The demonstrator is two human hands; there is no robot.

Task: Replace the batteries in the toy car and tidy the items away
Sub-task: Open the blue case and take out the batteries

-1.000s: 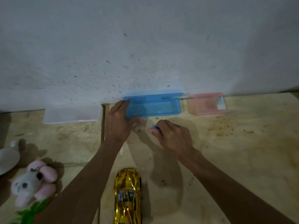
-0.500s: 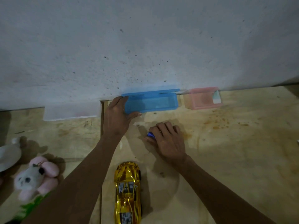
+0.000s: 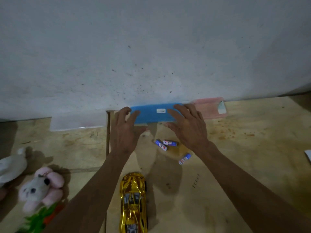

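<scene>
A blue plastic box (image 3: 151, 116) lies against the wall, its lid down and a small white label on top. My left hand (image 3: 124, 133) grips its left end, fingers on the lid and thumb at the front edge. My right hand (image 3: 188, 128) rests spread over the right end. Three blue-and-white batteries lie loose on the wooden table: two touching ones (image 3: 161, 145) (image 3: 170, 142) just below my right hand, and a third one (image 3: 184, 158) nearer me. The gold toy car (image 3: 133, 202) sits upright between my forearms, nose toward the wall.
A pink box (image 3: 209, 109) stands right of the blue one, and a clear box (image 3: 75, 122) to its left. A pink-and-white plush (image 3: 40, 187) and a white object (image 3: 11, 165) lie at the left. A white sheet corner (image 3: 308, 155) shows at the right edge.
My right hand let go of the batteries and moved up onto the blue box. The box, open before, now has its lid down. Three batteries lie exposed on the table.
</scene>
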